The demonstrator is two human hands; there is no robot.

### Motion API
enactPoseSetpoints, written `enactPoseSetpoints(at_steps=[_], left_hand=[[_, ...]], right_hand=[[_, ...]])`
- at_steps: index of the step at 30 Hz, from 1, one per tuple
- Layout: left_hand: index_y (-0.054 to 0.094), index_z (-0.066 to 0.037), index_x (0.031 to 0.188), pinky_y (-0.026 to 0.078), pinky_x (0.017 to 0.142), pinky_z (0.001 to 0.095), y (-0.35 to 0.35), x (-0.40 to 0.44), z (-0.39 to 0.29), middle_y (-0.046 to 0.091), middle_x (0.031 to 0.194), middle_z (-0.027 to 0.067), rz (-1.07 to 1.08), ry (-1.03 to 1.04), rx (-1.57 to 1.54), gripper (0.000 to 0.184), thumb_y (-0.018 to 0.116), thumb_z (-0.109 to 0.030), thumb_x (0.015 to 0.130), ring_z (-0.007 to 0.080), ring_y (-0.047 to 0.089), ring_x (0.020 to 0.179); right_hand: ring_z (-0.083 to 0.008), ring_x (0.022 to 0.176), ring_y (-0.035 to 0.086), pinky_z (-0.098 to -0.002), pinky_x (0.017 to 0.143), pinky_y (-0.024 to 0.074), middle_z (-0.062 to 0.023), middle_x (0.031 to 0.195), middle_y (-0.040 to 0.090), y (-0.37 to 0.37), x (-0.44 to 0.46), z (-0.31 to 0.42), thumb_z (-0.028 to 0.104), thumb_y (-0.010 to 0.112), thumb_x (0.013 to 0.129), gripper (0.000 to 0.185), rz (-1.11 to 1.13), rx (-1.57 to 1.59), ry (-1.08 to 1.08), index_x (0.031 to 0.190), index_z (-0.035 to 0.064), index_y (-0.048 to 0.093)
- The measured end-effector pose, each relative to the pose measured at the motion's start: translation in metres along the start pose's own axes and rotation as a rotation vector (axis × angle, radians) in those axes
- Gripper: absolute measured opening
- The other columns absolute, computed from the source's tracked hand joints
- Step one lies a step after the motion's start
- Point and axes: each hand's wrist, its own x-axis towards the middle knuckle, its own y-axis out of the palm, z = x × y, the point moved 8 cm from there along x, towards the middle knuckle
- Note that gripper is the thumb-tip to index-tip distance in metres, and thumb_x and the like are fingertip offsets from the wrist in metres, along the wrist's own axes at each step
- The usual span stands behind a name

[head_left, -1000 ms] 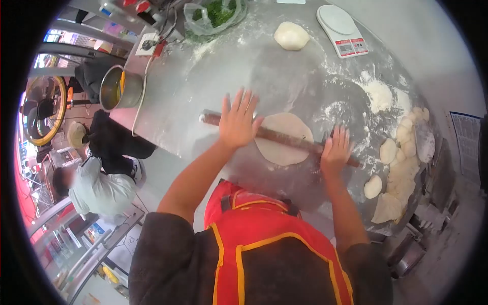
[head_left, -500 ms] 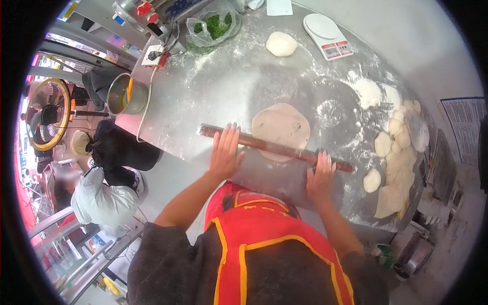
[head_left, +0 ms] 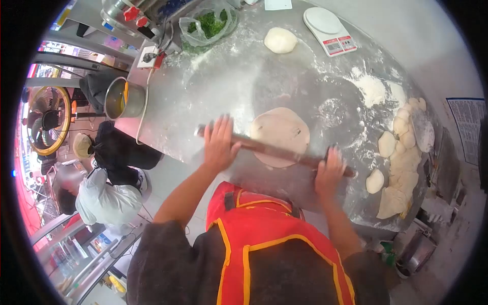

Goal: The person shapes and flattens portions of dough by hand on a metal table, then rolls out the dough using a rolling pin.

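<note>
A brown rolling pin lies across the lower part of a flat round sheet of dough on the grey metal table. My left hand rests flat on the pin's left end, fingers stretched out. On the right end lies my right hand, its fingers extended over the wood and a little blurred. Farther back sits a round lump of dough. Small dough pieces and a larger mass of dough are to the right of my right hand.
A white scale stands at the back, near loose flour. A bag of chopped greens and a metal pot are at the left. Beyond the table's left edge, a person is low down near a fan.
Over the last second, the pin and both hands moved toward me from the middle of the dough sheet to its lower part. Since half a second ago, they have shifted only slightly.
</note>
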Motion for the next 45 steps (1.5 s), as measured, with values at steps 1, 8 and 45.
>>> enactPoseSetpoints(at_steps=[1, 8, 45], left_hand=[[0.036, -0.001, 0.143, 0.016, 0.113, 0.0557, 0.003, 0.035, 0.003, 0.034, 0.150, 0.0184, 0.052, 0.001, 0.030, 0.070, 0.056, -0.039, 0.088, 0.0312, 0.027, 0.142], [0.033, -0.003, 0.145, 0.016, 0.117, 0.0509, 0.045, 0.158, 0.032, 0.033, 0.151, 0.0174, -0.071, -0.090, -0.264, 0.074, 0.056, -0.042, 0.087, 0.0336, 0.027, 0.141], [0.061, -0.008, 0.101, 0.050, 0.081, 0.0384, -0.013, -0.031, -0.033, 0.060, 0.100, 0.0081, 0.205, 0.063, -0.106, 0.025, 0.059, -0.012, 0.076, 0.0246, 0.059, 0.099]], right_hand=[[-0.0353, 0.138, 0.032, -0.0550, 0.112, 0.0213, -0.0206, 0.148, 0.035, -0.001, 0.040, -0.003, 0.022, 0.049, 0.092, 0.054, -0.009, -0.048, 0.003, 0.140, -0.0012, 0.039], [-0.0345, 0.139, 0.030, -0.0447, 0.116, 0.0191, -0.0209, 0.149, 0.035, 0.023, 0.158, -0.055, 0.021, 0.041, 0.097, 0.050, -0.104, 0.198, 0.156, 0.141, -0.0018, 0.039], [-0.0340, 0.092, 0.065, -0.0444, 0.078, 0.0508, -0.0195, 0.095, 0.067, 0.086, 0.197, 0.227, 0.024, 0.073, 0.070, 0.037, 0.574, 0.387, -0.715, 0.100, 0.0037, 0.068]])
